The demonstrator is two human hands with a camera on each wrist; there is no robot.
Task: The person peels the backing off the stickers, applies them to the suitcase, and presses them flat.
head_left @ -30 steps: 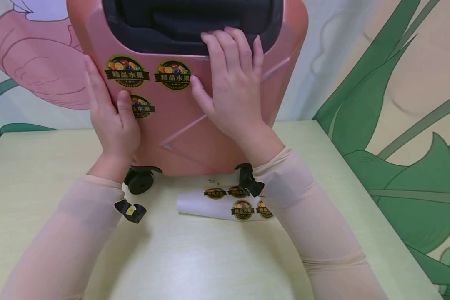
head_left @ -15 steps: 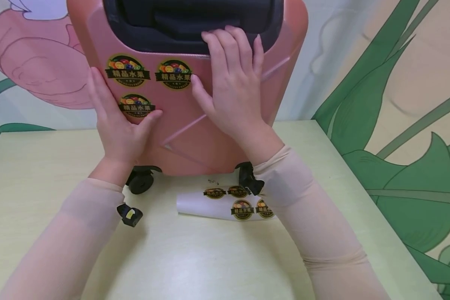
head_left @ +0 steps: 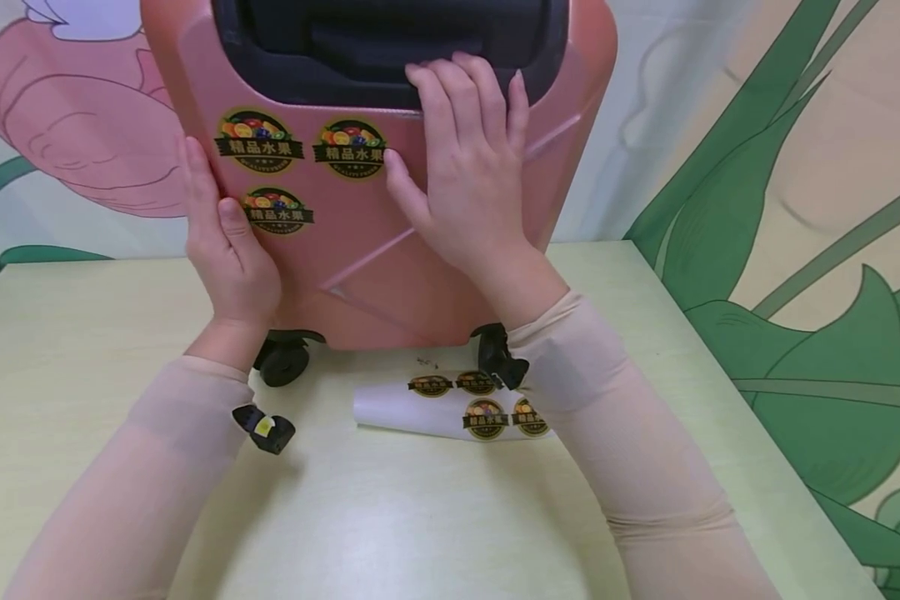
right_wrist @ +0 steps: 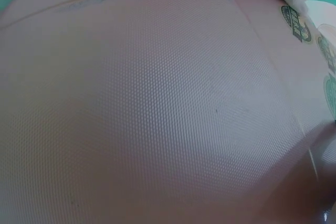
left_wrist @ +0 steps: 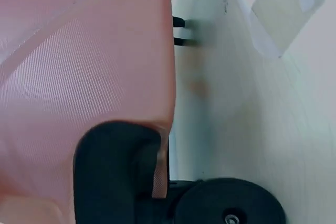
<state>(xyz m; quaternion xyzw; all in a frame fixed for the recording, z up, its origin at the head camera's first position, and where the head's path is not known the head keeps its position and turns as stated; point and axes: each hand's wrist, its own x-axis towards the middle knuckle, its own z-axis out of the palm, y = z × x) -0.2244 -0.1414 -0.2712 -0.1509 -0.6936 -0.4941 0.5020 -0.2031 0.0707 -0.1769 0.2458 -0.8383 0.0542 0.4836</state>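
A pink hard-shell suitcase (head_left: 360, 312) stands upright on the table, its black handle recess (head_left: 285, 71) at the top. Three round fruit stickers are on its front: an upper left sticker (head_left: 259, 148), an upper right sticker (head_left: 351, 154) and a lower sticker (head_left: 279, 215). My left hand (head_left: 232, 258) rests along the suitcase's left side, fingers straight, thumb at the lower sticker's left edge. My right hand (head_left: 480, 183) lies on the front with its fingertips over the recess's lower rim; its thumb tip touches the upper right sticker's edge.
A curled white sticker sheet (head_left: 405, 408) with several fruit stickers lies on the pale table (head_left: 345, 517) below the suitcase, partly behind the right forearm. A black caster wheel (left_wrist: 226, 203) shows in the left wrist view. A painted wall (head_left: 690, 142) stands behind.
My left thumb moved right, below the lower sticker, then back left to its edge. The left hand's fingers slid lower on the suitcase's side. My right hand stayed in place.
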